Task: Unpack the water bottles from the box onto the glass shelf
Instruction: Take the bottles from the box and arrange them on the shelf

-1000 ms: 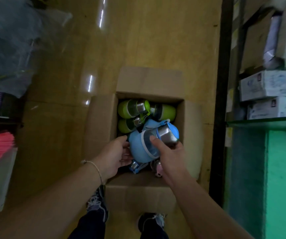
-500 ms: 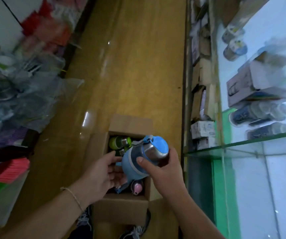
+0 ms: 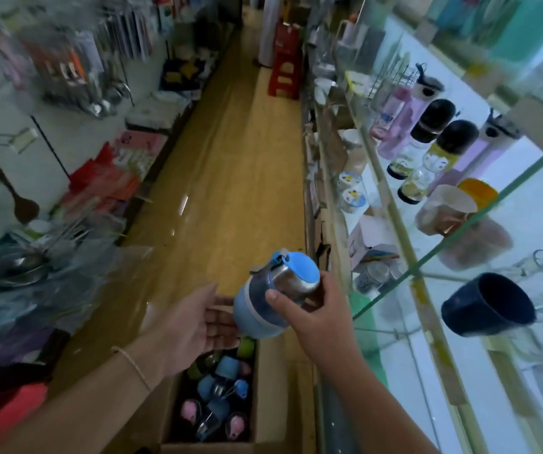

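My right hand [image 3: 316, 309] grips a blue water bottle [image 3: 273, 296] with a steel neck and blue lid, held tilted above the cardboard box [image 3: 270, 388]. My left hand [image 3: 195, 319] is open, its straight fingers touching the bottle's base from the left. Inside the box lie several more bottles [image 3: 221, 398] in blue, pink and green. The glass shelf [image 3: 453, 244] runs along the right, its green-tinted edge close to my right hand.
The glass shelves on the right hold bottles with black lids [image 3: 427, 158], a pink cup [image 3: 443, 211] and a dark blue cup [image 3: 489, 306]. Goods in plastic wrap [image 3: 34, 276] crowd the left side. A yellow aisle floor [image 3: 227, 178] leads to a red stool [image 3: 285, 70].
The blue bottle has been lifted out of the box and raised toward the shelf. My view has swung up from the box to the aisle and shelves.
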